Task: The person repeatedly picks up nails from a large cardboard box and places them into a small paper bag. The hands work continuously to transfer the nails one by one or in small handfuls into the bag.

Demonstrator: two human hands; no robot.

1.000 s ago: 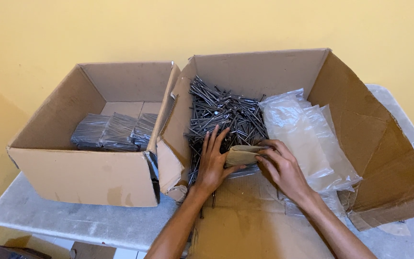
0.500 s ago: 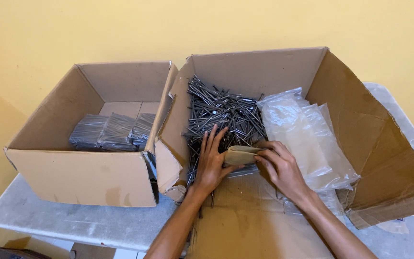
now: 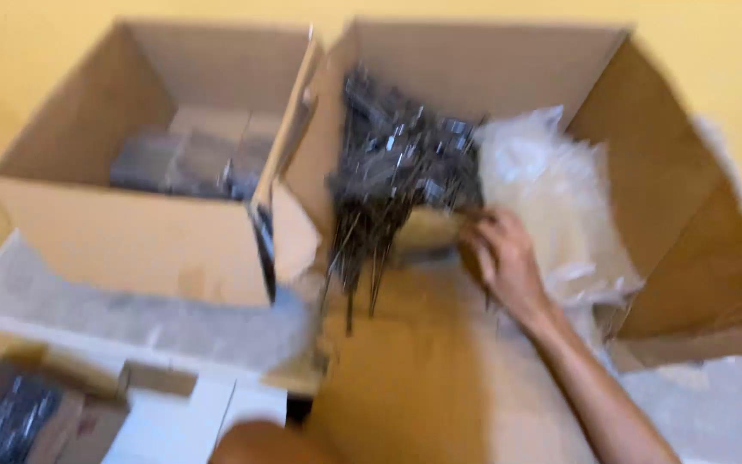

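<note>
The picture is motion-blurred. My right hand [image 3: 504, 258] is inside the large open cardboard box [image 3: 474, 60], fingers closed on the right end of a tan folded piece of card [image 3: 427, 230]. That piece lies at the near edge of a pile of long grey nails [image 3: 392, 167]. Several clear plastic bags [image 3: 556, 185] are stacked just to the right of my hand. My left hand is out of view; a rounded brown shape [image 3: 251, 442] at the bottom edge cannot be made out.
A second open cardboard box [image 3: 130, 236] stands to the left and holds wrapped packets of nails [image 3: 186, 163]. Both boxes rest on a pale table [image 3: 62, 301]. Below the table's edge, at lower left, is a small box [image 3: 19, 412] with dark contents.
My left hand has left the nail pile and gone out of view. The view has swung downward and blurred, showing the floor below the table. My right hand stays on the tan piece.
</note>
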